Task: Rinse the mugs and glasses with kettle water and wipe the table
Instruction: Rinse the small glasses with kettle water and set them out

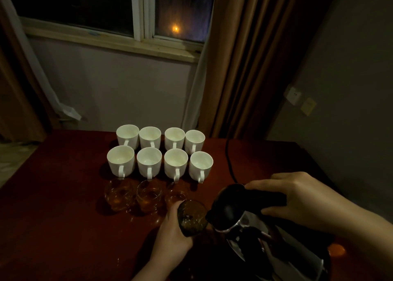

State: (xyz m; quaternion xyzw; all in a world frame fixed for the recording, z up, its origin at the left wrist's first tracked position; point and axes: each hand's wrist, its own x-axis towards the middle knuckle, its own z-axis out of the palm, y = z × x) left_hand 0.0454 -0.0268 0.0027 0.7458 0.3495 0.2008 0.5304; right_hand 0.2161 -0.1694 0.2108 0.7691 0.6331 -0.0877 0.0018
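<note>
Several white mugs [148, 161] stand upright in two rows on the dark red table [63, 206], handles toward me. In front of them three clear glasses [120, 194] sit in a row. My left hand [172, 236] grips a fourth glass [192, 217], lifted and tilted toward me. My right hand [297, 197] holds the black handle of a steel kettle [244, 223], which is tipped with its black spout right at the rim of the held glass. Liquid shows inside that glass.
A black power cord [228, 159] runs across the table from the back edge toward the kettle. Behind the table are a wall, a window and brown curtains [244, 68]. Wall sockets [293, 95] sit on the right wall. A few wet spots glint near the glasses.
</note>
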